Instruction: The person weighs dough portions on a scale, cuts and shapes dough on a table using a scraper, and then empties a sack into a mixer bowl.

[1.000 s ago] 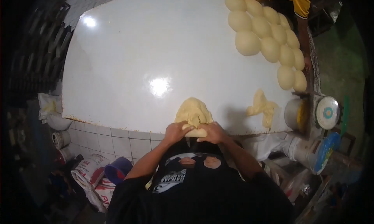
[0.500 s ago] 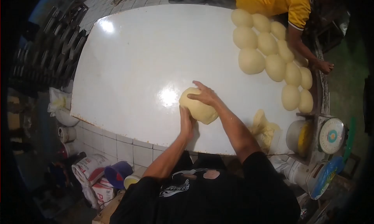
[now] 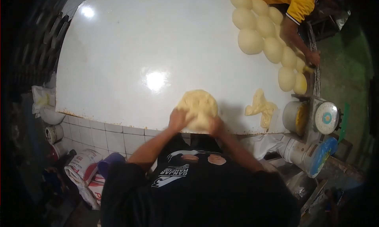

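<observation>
A round piece of dough [image 3: 198, 102] lies at the near edge of the white table, flattened, with dimples in its top. My left hand [image 3: 180, 119] grips its near left side. On the near right side, my right hand [image 3: 215, 126] holds the same dough, somewhat blurred. Both hands have their fingers curled against it, and some fingertips are hidden. To the right lies a loose, irregular scrap of dough [image 3: 262, 109], apart from my hands.
Several smooth dough balls [image 3: 250, 41] sit in rows at the table's right side. A co-worker's hand [image 3: 314, 58] is beside them. A pot [image 3: 291, 116], a dial scale [image 3: 326, 115] and a white bucket [image 3: 298, 154] stand at the right. Sacks [image 3: 84, 164] lie below left.
The dough has come closer to the table's near edge and changed from a rounded lump to a flatter, dimpled round. Both my hands now grip its near sides. The camera view has shifted.
</observation>
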The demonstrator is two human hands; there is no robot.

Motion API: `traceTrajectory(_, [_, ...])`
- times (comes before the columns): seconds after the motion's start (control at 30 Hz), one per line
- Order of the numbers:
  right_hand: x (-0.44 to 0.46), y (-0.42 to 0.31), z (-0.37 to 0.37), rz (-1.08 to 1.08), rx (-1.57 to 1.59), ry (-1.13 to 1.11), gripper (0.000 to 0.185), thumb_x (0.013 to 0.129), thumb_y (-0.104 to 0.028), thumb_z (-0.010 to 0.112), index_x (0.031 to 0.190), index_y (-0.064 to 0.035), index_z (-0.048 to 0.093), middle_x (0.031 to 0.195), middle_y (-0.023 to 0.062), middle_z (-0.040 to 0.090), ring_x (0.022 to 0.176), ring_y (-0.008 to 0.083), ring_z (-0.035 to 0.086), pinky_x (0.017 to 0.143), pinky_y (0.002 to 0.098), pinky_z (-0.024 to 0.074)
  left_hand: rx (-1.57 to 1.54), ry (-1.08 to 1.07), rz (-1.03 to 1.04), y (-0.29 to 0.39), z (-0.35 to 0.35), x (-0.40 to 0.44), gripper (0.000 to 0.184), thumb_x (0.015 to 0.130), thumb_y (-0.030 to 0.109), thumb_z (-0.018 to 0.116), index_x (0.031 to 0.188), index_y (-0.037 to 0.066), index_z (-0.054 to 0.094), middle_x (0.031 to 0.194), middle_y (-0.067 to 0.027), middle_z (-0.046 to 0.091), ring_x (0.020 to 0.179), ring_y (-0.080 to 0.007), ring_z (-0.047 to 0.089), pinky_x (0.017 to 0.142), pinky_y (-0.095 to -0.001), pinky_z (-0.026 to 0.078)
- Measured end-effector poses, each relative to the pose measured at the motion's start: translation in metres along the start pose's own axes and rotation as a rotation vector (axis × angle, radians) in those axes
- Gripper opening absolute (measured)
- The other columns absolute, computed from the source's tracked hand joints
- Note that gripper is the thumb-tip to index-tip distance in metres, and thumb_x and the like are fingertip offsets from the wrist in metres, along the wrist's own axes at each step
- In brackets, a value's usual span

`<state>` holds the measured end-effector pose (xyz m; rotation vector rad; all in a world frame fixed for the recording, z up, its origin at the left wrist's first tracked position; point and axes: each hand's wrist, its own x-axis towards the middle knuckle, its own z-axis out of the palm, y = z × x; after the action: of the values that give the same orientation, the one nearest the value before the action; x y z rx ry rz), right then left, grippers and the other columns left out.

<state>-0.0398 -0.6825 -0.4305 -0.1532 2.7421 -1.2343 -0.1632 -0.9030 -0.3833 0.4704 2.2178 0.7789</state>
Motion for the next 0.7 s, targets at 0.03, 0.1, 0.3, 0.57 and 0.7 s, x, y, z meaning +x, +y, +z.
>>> traceTrajectory(0.03, [-0.015, -0.041, -0.013, 0.127, -0.070, -0.166, 0.075, 0.085, -0.043, 0.080, 0.140, 0.0001, 0.053, 0.138, 0.0219, 0.059, 0.128, 0.0361, 0.058, 0.106, 0.0445, 0.0471, 0.143, -0.073, 0.028, -0.003, 0.015, -0.021, 0.059, 0.091, 0.054, 0.068, 0.127, 0.007, 0.068, 0.118, -0.0256, 0.068, 0.112, -0.0433, 0.062, 0.099, -0.0497, 0.048])
traceTrajectory(0.1, [0.029, -0.020, -0.030, 0.218, -0.164, -0.302, 0.073, 0.086, -0.046, 0.078, 0.138, 0.0007, 0.055, 0.136, 0.0215, 0.061, 0.128, 0.0352, 0.058, 0.105, 0.0436, 0.0471, 0.221, 0.176, 0.304, -0.046, 0.023, 0.015, 0.053, 0.094, 0.054, 0.063, 0.112, 0.005, 0.073, 0.095, -0.0198, 0.073, 0.095, -0.0403, 0.068, 0.091, -0.0511, 0.051])
traceTrajectory(0.3, [0.139, 0.016, -0.130, 0.108, -0.939, 0.296, 0.073, 0.090, -0.049, 0.072, 0.143, -0.0050, 0.049, 0.128, 0.0233, 0.064, 0.118, 0.0333, 0.063, 0.097, 0.0412, 0.0515, -0.340, 0.597, 0.099, 0.003, -0.122, 0.071, 0.087, 0.098, 0.050, 0.062, 0.159, 0.002, 0.022, 0.143, -0.0351, 0.048, 0.136, -0.0407, 0.049, 0.111, -0.0441, 0.041])
traceTrajectory(0.57, [0.230, -0.035, -0.112, 0.452, 0.280, -0.026, 0.065, 0.087, -0.049, 0.073, 0.133, -0.0048, 0.062, 0.121, 0.0173, 0.069, 0.111, 0.0281, 0.066, 0.097, 0.0398, 0.0508, -1.852, 0.134, -0.079, 0.069, -0.026, 0.116, 0.068, 0.110, 0.050, 0.035, 0.156, 0.001, 0.024, 0.159, -0.0155, 0.033, 0.141, -0.0292, 0.040, 0.113, -0.0426, 0.040])
traceTrajectory(0.7, [0.218, -0.077, -0.187, -0.077, 0.136, 0.338, 0.044, 0.089, -0.042, 0.076, 0.109, -0.0046, 0.067, 0.098, 0.0126, 0.073, 0.090, 0.0249, 0.070, 0.081, 0.0371, 0.0546, -0.966, 0.551, 0.418, 0.131, -0.095, 0.121, 0.045, 0.109, 0.040, 0.044, 0.133, 0.003, 0.055, 0.123, -0.0134, 0.062, 0.114, -0.0213, 0.058, 0.099, -0.0359, 0.048])
